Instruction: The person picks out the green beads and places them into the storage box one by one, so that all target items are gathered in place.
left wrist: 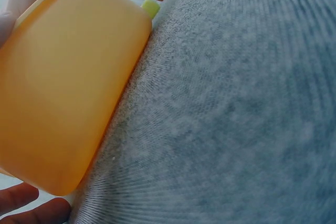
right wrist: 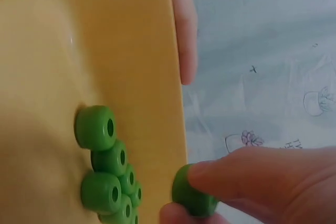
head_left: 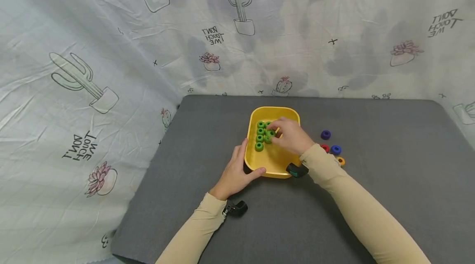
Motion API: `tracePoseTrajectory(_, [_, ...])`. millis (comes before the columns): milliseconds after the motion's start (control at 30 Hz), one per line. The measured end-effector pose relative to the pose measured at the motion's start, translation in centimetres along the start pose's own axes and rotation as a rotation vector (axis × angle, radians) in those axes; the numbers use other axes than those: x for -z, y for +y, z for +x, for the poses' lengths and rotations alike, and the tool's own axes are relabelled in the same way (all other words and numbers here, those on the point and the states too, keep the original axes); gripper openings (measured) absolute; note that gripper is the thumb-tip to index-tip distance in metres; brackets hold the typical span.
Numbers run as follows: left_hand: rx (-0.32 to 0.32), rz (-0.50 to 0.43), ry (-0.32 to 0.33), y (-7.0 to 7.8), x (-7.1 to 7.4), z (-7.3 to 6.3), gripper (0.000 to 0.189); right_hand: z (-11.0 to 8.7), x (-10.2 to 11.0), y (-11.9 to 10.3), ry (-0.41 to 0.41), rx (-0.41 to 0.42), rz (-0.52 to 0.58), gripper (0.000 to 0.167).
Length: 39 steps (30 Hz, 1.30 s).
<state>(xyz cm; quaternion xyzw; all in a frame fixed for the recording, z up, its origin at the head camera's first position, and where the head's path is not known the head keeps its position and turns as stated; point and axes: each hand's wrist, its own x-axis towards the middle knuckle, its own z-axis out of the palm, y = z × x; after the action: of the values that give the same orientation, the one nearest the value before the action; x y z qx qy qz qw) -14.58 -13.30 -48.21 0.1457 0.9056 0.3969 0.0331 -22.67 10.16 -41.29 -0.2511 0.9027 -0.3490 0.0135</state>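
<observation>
A yellow tray [head_left: 269, 165] with a raised rim lies on the grey table, and several green beads [head_left: 259, 138] with holes stand in rows inside it. My left hand [head_left: 234, 176] holds the tray at its near left corner, thumb at the near rim and fingers along the left side. Above the tray floor, my right hand [head_left: 291, 135] pinches one green bead [right wrist: 190, 195] between thumb and finger. That bead is lifted apart from the others in the right wrist view. My right hand hides part of the beads in the head view.
Right of the tray lie loose beads: purple [head_left: 325, 134], red [head_left: 325, 148], blue [head_left: 335, 150] and orange [head_left: 340, 161]; the right sleeve partly covers this group. A yellow-green bead [left wrist: 150, 8] shows beyond the tray. A cactus-print cloth [head_left: 245, 57] hangs behind the table [head_left: 389, 165].
</observation>
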Motion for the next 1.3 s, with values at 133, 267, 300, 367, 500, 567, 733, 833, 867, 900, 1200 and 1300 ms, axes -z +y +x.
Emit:
tracePoseTrajectory(133, [-0.004, -0.004, 0.000, 0.1, 0.1, -0.1, 0.110, 0.6, -0.4, 0.0, -0.028, 0.004, -0.022, 0.028])
tracePoseTrajectory(267, [-0.009, -0.006, -0.002, 0.1, 0.1, -0.1, 0.110, 1.2, -0.5, -0.2, -0.057, -0.004, -0.034, 0.027])
tracePoseTrajectory(300, [-0.010, -0.006, -0.003, 0.1, 0.1, -0.1, 0.110, 1.2, -0.6, -0.2, -0.067, -0.004, -0.041, 0.027])
tracePoseTrajectory(367, [-0.011, -0.005, -0.003, 0.0, 0.1, 0.0, 0.110, 1.3, -0.6, -0.2, -0.094, -0.010, -0.054, 0.025])
tracePoseTrajectory(500, [-0.015, -0.005, 0.001, 0.0, 0.1, -0.1, 0.109, 1.6, -0.9, -0.2, -0.151, -0.004, -0.089, 0.023])
tracePoseTrajectory(567, [-0.018, -0.004, 0.004, -0.1, 0.1, -0.1, 0.109, 1.8, -1.0, -0.2, -0.171, -0.002, -0.100, 0.023])
tracePoseTrajectory(733, [-0.023, -0.003, -0.001, -0.1, 0.1, -0.1, 0.109, 2.3, -1.5, 0.2, -0.223, -0.015, -0.115, 0.022])
tracePoseTrajectory(833, [-0.024, -0.006, -0.003, -0.1, 0.1, -0.1, 0.109, 2.4, -1.8, 0.4, -0.247, -0.033, -0.119, 0.022])
tracePoseTrajectory(867, [-0.024, -0.007, -0.002, -0.1, 0.1, -0.1, 0.109, 2.4, -1.9, 0.5, -0.251, -0.039, -0.119, 0.022])
tracePoseTrajectory(900, [-0.024, -0.006, -0.001, -0.1, 0.1, -0.1, 0.110, 2.5, -1.9, 0.5, -0.252, -0.044, -0.117, 0.023])
tracePoseTrajectory(1200, [-0.028, -0.001, 0.005, -0.3, -0.1, 0.1, 0.110, 2.4, -1.8, 0.5, -0.239, -0.061, -0.112, 0.026])
tracePoseTrajectory(1300, [-0.029, 0.000, 0.006, -0.4, -0.1, 0.0, 0.110, 2.5, -1.9, 0.6, -0.237, -0.065, -0.113, 0.026])
